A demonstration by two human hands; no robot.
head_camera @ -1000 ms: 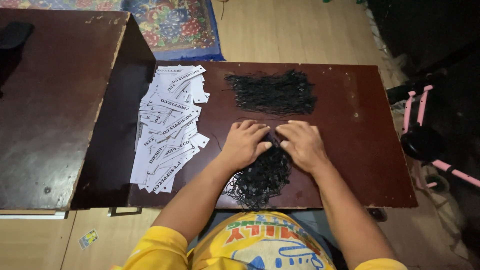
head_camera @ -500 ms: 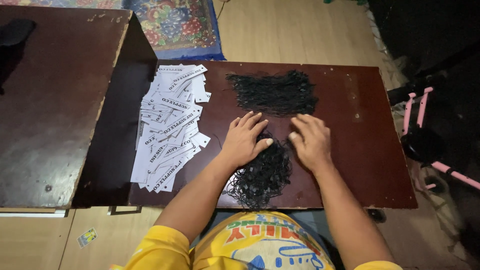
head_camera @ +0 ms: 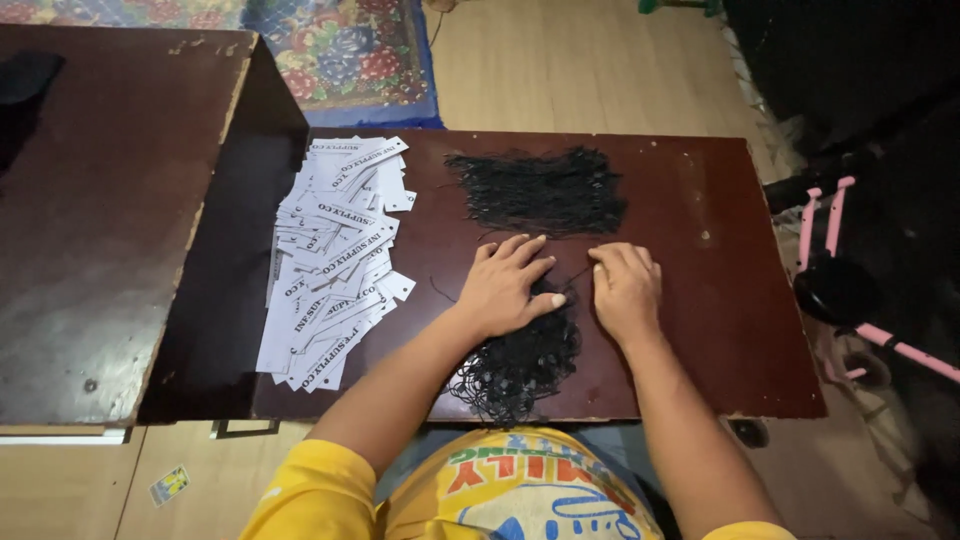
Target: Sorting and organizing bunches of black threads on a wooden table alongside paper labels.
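1. Resting palm-down on the dark brown wooden tabletop [head_camera: 700, 300], the left hand [head_camera: 505, 290] is lying with its fingers spread; its heel and thumb side are touching the near tangle of thin black strings [head_camera: 520, 365].
2. The right hand [head_camera: 627, 290] is lying flat just beside that tangle, fingers held close together and pointing away from the person, gripping nothing that can be seen.
3. The near tangle of strings is sitting between the two wrists and is reaching down to the table's near edge, partly hidden under the left hand.
4. A single loose black strand [head_camera: 575, 275] is running across the gap between the two hands; whether either hand is pinching it cannot be told.
5. A second, neater heap of black strings [head_camera: 540, 190] is lying farther back on the table, just beyond the fingertips and apart from them.
6. A spread pile of white paper tags with dark print [head_camera: 335, 260] is covering the table's left end, well apart from the left hand.
7. The person's yellow sleeves [head_camera: 310, 490] are showing at the bottom of the head view.
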